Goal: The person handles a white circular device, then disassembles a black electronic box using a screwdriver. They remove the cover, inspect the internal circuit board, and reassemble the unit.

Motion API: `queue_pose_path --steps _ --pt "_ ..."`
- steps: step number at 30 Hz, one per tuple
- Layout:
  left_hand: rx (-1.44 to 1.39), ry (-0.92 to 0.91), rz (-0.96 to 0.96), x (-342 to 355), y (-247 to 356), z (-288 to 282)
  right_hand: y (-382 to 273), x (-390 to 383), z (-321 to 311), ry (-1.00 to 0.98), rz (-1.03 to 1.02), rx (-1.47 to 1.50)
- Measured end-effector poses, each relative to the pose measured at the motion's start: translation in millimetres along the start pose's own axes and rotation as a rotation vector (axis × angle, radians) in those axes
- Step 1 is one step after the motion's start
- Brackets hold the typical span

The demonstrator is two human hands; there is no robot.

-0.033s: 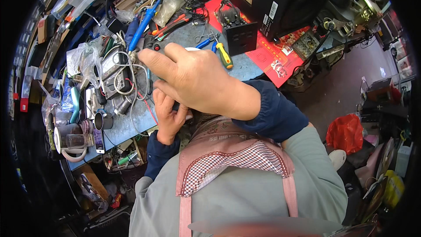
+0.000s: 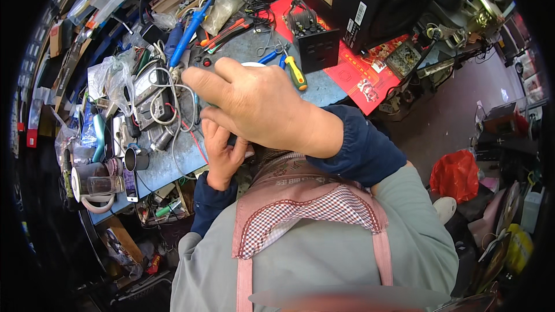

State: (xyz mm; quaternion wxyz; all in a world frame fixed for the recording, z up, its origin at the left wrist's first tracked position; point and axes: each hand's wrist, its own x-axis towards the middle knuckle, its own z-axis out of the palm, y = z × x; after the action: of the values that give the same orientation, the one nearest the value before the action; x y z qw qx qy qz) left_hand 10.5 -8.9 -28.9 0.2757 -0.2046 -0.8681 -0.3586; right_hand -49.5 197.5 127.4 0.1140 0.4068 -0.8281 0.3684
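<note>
My right hand (image 2: 251, 95) is raised over the table's near edge, its fingers bent and closed toward the thumb. Just beneath it, my left hand (image 2: 222, 156) is curled, fingertips up against the right hand. A small dark piece shows between the two hands, but its kind is hidden by the fingers. Behind my right knuckles peeks the rim of a white round thing (image 2: 253, 64). Beyond lie a screwdriver (image 2: 296, 74) with a yellow and green handle and blue-handled pliers (image 2: 269, 57).
A black speaker box (image 2: 358, 6) and a black transformer-like unit (image 2: 315, 46) stand at the back, by red printed paper (image 2: 361, 84). Left are a multimeter (image 2: 151, 101) with tangled leads, a blue soldering iron (image 2: 188, 37), a metal cup (image 2: 136, 159) and a glass jar (image 2: 103, 180).
My right hand's fingers have shifted very slightly. Everything else looks the same.
</note>
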Motion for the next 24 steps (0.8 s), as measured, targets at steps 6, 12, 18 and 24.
queue_pose_path --steps 6,12,18,24 --pt "-0.043 -0.004 -0.046 3 3 2 19 2 24 0.179 -0.274 0.353" --pt "-0.027 0.063 -0.032 10 15 6 17 11 29 0.435 -0.379 0.222" --pt "0.046 0.031 0.047 14 10 0 12 -2 21 0.325 -0.154 -0.055" --pt "0.046 0.04 0.065 6 2 0 17 2 17 0.116 -0.198 0.431"
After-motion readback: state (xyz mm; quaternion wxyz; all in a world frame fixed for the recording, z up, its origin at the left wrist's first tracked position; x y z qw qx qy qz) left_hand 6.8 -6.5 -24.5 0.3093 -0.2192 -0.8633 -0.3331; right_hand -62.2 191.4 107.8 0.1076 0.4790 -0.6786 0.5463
